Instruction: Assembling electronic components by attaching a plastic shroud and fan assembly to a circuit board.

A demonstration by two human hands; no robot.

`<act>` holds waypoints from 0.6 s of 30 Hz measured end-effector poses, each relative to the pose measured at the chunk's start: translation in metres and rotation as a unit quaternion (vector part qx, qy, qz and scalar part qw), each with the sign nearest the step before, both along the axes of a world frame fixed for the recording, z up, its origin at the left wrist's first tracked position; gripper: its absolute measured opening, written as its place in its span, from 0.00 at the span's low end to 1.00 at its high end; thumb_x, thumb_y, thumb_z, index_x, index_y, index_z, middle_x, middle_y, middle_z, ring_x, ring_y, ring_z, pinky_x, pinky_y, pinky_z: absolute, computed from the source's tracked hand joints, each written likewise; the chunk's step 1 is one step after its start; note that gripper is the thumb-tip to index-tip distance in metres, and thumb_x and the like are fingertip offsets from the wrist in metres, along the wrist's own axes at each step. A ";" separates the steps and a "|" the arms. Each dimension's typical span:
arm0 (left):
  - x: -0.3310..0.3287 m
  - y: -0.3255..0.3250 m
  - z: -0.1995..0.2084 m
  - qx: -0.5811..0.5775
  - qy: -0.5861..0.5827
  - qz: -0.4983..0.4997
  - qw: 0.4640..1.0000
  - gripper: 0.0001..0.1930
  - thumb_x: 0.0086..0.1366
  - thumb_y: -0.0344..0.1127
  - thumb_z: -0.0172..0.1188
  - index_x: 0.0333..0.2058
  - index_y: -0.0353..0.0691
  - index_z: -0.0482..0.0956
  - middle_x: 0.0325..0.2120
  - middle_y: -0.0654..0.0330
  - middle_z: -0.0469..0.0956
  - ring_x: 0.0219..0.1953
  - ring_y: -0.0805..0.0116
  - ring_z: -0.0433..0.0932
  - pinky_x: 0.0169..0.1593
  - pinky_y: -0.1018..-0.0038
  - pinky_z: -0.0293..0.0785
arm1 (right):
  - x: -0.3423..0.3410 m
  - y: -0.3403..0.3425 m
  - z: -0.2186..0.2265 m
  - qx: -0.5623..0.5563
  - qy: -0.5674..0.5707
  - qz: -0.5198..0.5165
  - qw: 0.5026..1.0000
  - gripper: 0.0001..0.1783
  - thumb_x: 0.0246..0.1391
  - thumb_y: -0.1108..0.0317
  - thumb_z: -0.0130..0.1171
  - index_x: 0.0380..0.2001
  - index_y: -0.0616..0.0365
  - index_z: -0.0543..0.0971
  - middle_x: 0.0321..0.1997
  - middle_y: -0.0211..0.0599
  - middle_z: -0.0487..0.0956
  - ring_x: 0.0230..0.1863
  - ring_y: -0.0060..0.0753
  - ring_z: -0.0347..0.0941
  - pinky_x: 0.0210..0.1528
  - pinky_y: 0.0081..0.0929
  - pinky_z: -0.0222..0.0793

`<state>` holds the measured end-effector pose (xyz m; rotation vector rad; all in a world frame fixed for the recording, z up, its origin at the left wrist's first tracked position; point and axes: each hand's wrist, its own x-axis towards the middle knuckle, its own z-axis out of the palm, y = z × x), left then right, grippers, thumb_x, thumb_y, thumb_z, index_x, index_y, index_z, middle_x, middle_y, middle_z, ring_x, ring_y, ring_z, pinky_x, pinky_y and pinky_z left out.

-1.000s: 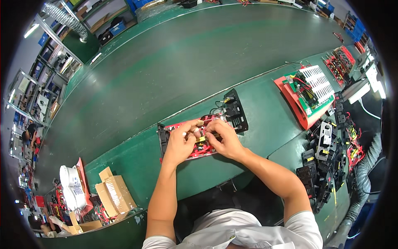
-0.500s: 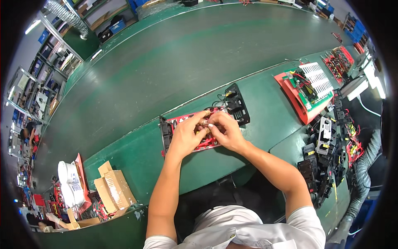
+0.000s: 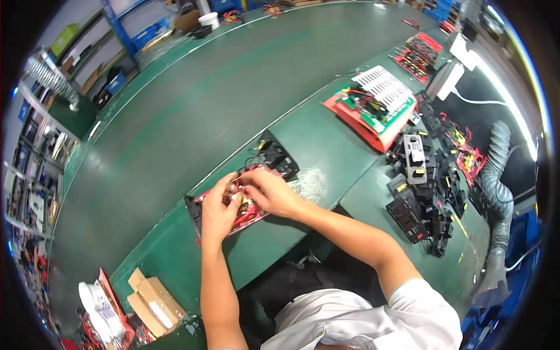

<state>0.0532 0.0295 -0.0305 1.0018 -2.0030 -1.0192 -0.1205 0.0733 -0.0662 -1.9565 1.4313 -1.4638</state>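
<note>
An electronic unit with a red chassis (image 3: 252, 217) lies on the green workbench, its inside full of parts and wiring. One black end panel (image 3: 195, 216) stands at its left side. At the far right end, a second black panel (image 3: 279, 156) is tipped away, with thin dark wires running from it to the unit. My left hand (image 3: 218, 211) and my right hand (image 3: 272, 193) meet above the chassis, fingers bent and thumbs pressed in. What lies between the fingertips is too small and too covered to make out.
Right of the unit are a red tray (image 3: 353, 125) with a green board and white slotted panels, and a pile of black panels (image 3: 417, 198). A flexible grey duct (image 3: 499, 175) hangs at the far right. Near left are a cardboard box (image 3: 154, 303) and white rolls (image 3: 102, 312).
The view has turned to the right, so the bench and unit appear farther left and more tilted. My hands stay together over the chassis, fingers slightly shifted.
</note>
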 end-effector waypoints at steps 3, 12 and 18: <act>0.002 -0.001 -0.005 -0.031 -0.004 0.007 0.999 0.22 0.59 0.23 0.62 0.54 0.37 0.76 0.35 0.58 0.79 0.34 0.71 0.78 0.41 0.74 0.76 | 0.012 0.017 0.011 -0.028 -0.083 -0.046 0.995 0.14 0.56 0.75 0.58 0.47 0.62 0.75 0.40 0.45 0.77 0.38 0.47 0.77 0.40 0.35 0.73; 0.003 0.000 0.005 0.032 -0.033 0.010 0.999 0.21 0.61 0.21 0.59 0.55 0.32 0.75 0.35 0.62 0.77 0.37 0.77 0.75 0.44 0.78 0.74 | 0.044 0.134 -0.045 -0.147 -0.200 -0.052 0.967 0.18 0.48 0.91 0.50 0.41 0.64 0.77 0.38 0.44 0.79 0.36 0.42 0.78 0.40 0.36 0.73; 0.000 -0.002 0.004 0.034 -0.022 0.034 0.999 0.22 0.59 0.20 0.60 0.54 0.33 0.76 0.35 0.62 0.78 0.35 0.76 0.75 0.42 0.78 0.74 | 0.023 0.138 -0.054 -0.203 -0.199 -0.005 0.959 0.21 0.41 0.88 0.52 0.41 0.63 0.78 0.38 0.42 0.80 0.32 0.40 0.78 0.38 0.37 0.74</act>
